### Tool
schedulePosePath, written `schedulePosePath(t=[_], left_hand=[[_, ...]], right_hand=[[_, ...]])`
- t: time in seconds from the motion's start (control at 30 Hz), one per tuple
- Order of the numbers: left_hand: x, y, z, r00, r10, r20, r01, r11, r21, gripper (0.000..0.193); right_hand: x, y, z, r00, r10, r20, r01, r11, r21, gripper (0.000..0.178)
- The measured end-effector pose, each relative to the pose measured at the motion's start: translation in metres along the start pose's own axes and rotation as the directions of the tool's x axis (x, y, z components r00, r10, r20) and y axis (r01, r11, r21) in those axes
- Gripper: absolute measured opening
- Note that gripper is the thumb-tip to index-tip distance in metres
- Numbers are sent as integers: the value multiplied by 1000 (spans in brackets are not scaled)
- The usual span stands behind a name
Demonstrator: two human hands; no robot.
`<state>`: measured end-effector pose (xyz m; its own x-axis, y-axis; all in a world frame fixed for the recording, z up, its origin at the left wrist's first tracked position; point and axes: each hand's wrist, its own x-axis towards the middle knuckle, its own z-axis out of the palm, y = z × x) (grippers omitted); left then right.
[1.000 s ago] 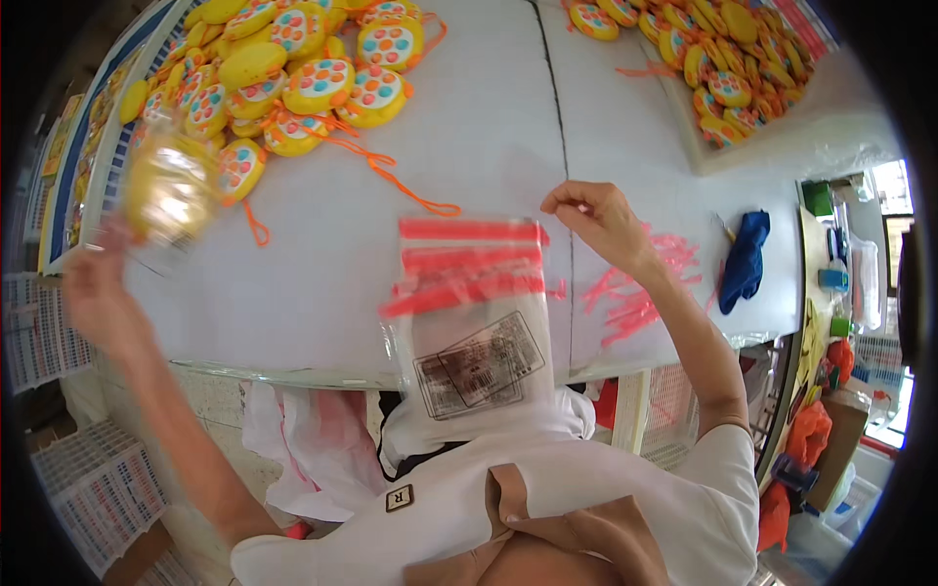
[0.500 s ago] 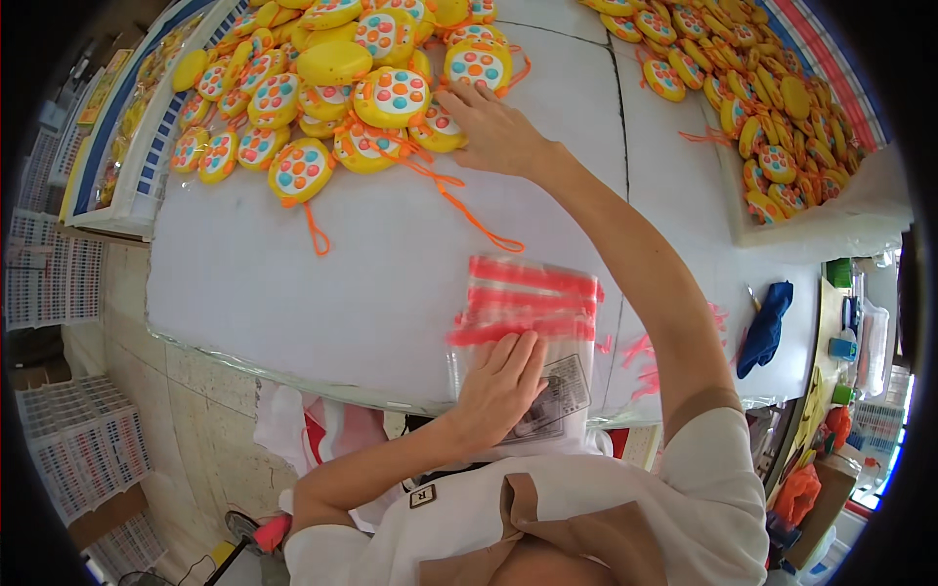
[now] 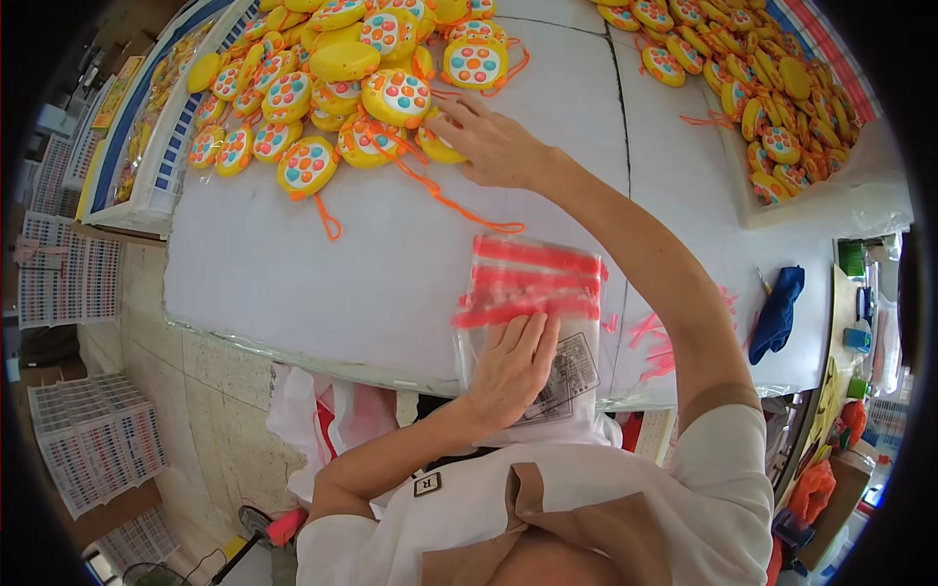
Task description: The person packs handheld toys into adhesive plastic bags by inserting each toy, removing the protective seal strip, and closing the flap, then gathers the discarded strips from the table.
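Observation:
My right hand point(image 3: 493, 145) reaches to the near right edge of a heap of yellow toys point(image 3: 344, 61) with coloured dots on white faces. Its fingers are bent round one yellow toy point(image 3: 440, 148) at the heap's edge, partly covering it. Orange cord loops point(image 3: 459, 210) trail from the toys just beside that hand. Flat on a stack of clear plastic bags point(image 3: 537, 283) with pink-red bands and a dark printed panel rests my left hand point(image 3: 515, 366), fingers stretched out and side by side. The bags lie at the table's near edge.
A second heap of yellow toys point(image 3: 752, 88) fills a plastic-lined container at the far right. Pink strips point(image 3: 657, 347) and a dark blue cloth point(image 3: 778, 314) lie right of the bags. A white crate point(image 3: 171, 146) stands at the left; printed boxes point(image 3: 98, 439) sit below it.
My right hand's fingers have drawn in round the toy at the heap's edge, and its dotted face has tipped out of sight. My left hand stays on the bags. The whole view has shifted slightly.

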<state>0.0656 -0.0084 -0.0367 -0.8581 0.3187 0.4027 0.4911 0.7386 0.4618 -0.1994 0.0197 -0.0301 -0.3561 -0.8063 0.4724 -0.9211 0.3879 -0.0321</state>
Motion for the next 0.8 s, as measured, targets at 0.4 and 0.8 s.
schedulePosePath(t=[0.4,0.8], left_hand=[[4,8,2,998,-49,49,51,998,-45,25],[7,2,8,995,96,-23,-96,995,-13,18]], right_hand=[[-102,-43,-100,530,509,678,-701,-187,688,55],[-159,-85,-144,455,654,604,-685,-176,707,46]])
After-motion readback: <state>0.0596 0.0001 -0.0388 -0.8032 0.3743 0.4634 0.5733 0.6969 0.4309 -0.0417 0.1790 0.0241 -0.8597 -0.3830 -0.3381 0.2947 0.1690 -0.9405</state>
